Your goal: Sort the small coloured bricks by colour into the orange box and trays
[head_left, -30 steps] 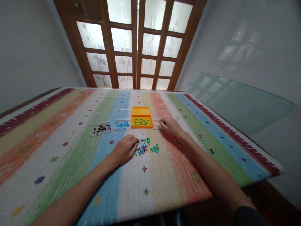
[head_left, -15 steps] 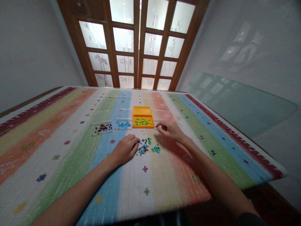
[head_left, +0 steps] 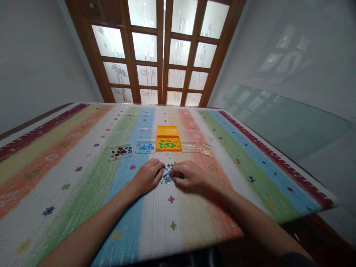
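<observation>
From the head view, we see the small bricks [head_left: 168, 179] in a loose heap on the striped tabletop [head_left: 158, 226], between our two hands and nearer to us than the row of boxes. Our left hand [head_left: 148, 175] rests at the heap's left edge, fingers bent and close together; we cannot tell whether they pinch a piece. Our right hand [head_left: 190, 174] lies over the right side, fingers curled inward with some green showing beneath; whether they grip it, we cannot tell.

We judge these bricks to be light, stiff plastic, hard to break but smooth enough to skid or flick away. We would pinch one piece by opposite sides with the fingertips, pressing gently.

The heap has no common direction: its pieces lie at mixed angles, and most are too small for us to read a long axis. Beyond them, the green bricks [head_left: 167, 144] in the orange box [head_left: 167, 131] include longer bars, some lying roughly left to right, others slanted. The brown bricks [head_left: 121, 151], farther left, include oblong ones, also turned various ways.
</observation>
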The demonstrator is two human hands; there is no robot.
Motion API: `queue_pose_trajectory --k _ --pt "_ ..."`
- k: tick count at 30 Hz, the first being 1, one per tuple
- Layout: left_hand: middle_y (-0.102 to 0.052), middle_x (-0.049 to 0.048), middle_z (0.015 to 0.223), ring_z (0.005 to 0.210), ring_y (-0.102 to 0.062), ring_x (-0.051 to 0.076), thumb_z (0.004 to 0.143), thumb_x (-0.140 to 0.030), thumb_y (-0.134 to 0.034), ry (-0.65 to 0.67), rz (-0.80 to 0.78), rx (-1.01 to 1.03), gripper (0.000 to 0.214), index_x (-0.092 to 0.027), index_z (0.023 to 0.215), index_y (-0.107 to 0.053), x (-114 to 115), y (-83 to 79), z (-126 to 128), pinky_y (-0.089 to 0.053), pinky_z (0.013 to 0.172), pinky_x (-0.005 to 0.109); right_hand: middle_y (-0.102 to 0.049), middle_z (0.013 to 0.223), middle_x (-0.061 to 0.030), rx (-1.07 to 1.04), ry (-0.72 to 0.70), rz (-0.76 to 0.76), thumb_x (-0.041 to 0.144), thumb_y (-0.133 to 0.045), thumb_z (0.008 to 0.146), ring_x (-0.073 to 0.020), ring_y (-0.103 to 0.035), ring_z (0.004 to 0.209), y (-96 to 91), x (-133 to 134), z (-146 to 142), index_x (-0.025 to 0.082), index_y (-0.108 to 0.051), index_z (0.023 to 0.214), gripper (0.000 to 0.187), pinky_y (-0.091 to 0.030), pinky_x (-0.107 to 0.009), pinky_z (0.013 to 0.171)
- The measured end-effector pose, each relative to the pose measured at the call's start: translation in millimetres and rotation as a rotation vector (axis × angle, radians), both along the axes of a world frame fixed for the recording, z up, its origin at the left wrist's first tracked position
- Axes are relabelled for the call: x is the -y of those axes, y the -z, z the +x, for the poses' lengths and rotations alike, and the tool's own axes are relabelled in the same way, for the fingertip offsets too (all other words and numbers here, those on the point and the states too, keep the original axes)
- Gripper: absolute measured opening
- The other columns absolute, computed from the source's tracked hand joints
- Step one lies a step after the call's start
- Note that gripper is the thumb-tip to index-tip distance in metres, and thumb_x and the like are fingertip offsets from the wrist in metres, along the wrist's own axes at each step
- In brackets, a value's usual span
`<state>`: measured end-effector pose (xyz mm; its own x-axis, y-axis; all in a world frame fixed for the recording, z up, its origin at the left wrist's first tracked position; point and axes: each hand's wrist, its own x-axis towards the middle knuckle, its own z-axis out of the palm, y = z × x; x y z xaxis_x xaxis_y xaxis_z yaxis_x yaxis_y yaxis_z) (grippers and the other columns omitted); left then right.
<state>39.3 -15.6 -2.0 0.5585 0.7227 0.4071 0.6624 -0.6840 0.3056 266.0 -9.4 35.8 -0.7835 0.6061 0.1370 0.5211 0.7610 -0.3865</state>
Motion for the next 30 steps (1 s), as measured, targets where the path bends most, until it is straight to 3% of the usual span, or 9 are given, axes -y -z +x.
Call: queue_pose_trajectory --k 5,13,22,27,30 --pt "-0.063 0.0074 0.090 0.088 -0.060 0.021 0.099 -0.022 -0.044 -0.002 -0.005 0.008 0.021 -0.017 0.100 -0.063 0.6 -0.2 0.4 -0.051 0.082 0.036 -0.073 0.085 -0.0044 -0.002 0.007 -0.015 0.012 -0.059 0.076 -0.0156 -0.059 0.072 -3.2 2.0 -0.1 0.019 -0.072 0.090 0.020 -0.041 -0.026 0.067" --pt "-0.064 0.0078 0.091 0.089 -0.061 0.021 0.098 -0.020 -0.044 0.000 -0.018 0.009 0.020 -0.017 0.098 -0.064 1.1 -2.4 -0.2 -0.050 0.082 0.036 -0.069 0.080 -0.0026 -0.009 -0.005 0.053 0.029 -0.062 0.088 -0.0143 -0.054 0.070 -0.9 11.1 -14.0 0.019 -0.071 0.092 0.014 -0.035 -0.026 0.065" --pt "-0.064 0.0087 0.091 0.089 -0.060 0.022 0.098 -0.021 -0.044 -0.001 -0.027 0.007 0.022 -0.015 0.099 -0.064 0.8 -1.7 0.0 -0.051 0.082 0.037 -0.073 0.087 -0.0043 -0.013 0.019 0.061 0.013 -0.056 0.078 -0.0155 -0.060 0.074 4.0 7.6 -9.9 0.019 -0.072 0.091 0.021 -0.039 -0.026 0.067" --pt "-0.064 0.0085 0.092 0.089 -0.060 0.022 0.098 -0.020 -0.042 0.002 -0.032 0.005 0.022 -0.016 0.099 -0.064 0.3 -1.4 -0.4 -0.051 0.083 0.037 -0.072 0.085 -0.0048 0.015 0.093 0.064 0.023 -0.057 0.087 -0.0159 -0.059 0.073 4.9 9.9 -18.1 0.018 -0.071 0.090 0.015 -0.038 -0.028 0.067" --pt "-0.064 0.0079 0.091 0.089 -0.060 0.022 0.098 -0.020 -0.043 0.006 -0.024 0.009 0.021 -0.017 0.098 -0.063 0.2 -0.9 -0.4 -0.051 0.083 0.037 -0.072 0.084 -0.0047 0.040 0.140 0.057 0.022 -0.058 0.086 -0.0153 -0.058 0.071 3.6 12.0 -22.9 0.018 -0.071 0.087 0.013 -0.035 -0.027 0.064"
